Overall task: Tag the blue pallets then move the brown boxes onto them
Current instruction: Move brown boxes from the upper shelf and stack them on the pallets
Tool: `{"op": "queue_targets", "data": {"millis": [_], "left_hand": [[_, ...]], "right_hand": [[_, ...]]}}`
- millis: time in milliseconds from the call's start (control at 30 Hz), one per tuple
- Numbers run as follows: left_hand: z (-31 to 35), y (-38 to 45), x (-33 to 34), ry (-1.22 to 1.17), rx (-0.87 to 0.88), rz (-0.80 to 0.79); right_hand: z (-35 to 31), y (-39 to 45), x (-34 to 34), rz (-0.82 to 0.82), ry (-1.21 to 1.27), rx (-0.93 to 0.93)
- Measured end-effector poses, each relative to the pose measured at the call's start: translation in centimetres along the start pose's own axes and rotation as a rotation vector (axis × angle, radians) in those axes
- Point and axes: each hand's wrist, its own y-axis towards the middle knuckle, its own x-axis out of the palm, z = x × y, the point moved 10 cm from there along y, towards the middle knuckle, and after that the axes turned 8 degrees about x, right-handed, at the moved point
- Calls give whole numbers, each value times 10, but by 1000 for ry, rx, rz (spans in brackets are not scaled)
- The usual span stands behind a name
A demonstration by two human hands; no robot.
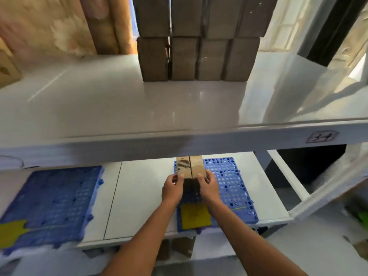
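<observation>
Head view looks down on a white shelf unit with two levels. On the lower shelf (139,196), two blue pallets lie well apart. The right pallet (229,182) has a yellow tag (196,216) lying on its near edge. The left pallet (51,204) has its own yellow tag (11,232) at its near left corner, partly cut off by the frame edge.

Two small brown boxes stand side by side and touching at the far left part of the right pallet. The left box (183,166) shows a dark striped print on its top; the right box (197,165) is plain. The left hand (172,188) holds the near left side of the left box with curled fingers, and the right hand (209,186) holds the near right side of the right box the same way. Both forearms reach in from the bottom of the frame, crossing over the tag on the right pallet.

On the upper shelf (119,108), a stack of brown boxes (199,58) stands at the back, four across and at least two rows high, in front of a patterned curtain (59,26). The picture is somewhat blurred.
</observation>
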Motion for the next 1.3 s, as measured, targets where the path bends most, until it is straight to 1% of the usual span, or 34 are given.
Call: {"op": "queue_targets", "data": {"millis": [200,333,433,500,633,700,800,867,933,1033,1100,1167,1300], "left_hand": [[-3,-1,-3,53,13,36],[-7,-3,1,63,-21,-12],[-1,-10,-3,79,-20,-36],[6,-20,-11,113,12,-54],[26,-38,-40,243,152,-105],[38,-47,-61,315,231,-137],[58,-63,-103,397,310,-152],[73,-77,-138,432,340,-151],[91,-89,-172,461,372,-130],[118,-114,-232,438,415,-65],[129,-133,-271,424,443,-18],[138,-157,-311,479,502,8],[127,-210,-398,470,445,70]], "right_hand": [[3,-5,-3,-17,-37,39],[1,-14,-2,-38,-84,61],[2,-17,-12,39,-131,80],[-5,-34,-21,111,-210,53],[-40,-89,-23,220,-392,-90],[-60,-119,-9,226,-435,-171],[-81,-156,32,171,-593,-238],[-94,-175,62,121,-650,-298],[-116,-203,91,74,-699,-352],[-145,-255,126,74,-783,-457],[-155,-284,147,54,-793,-480],[-164,-320,172,0,-791,-531],[-164,-395,225,-73,-756,-652]]}}
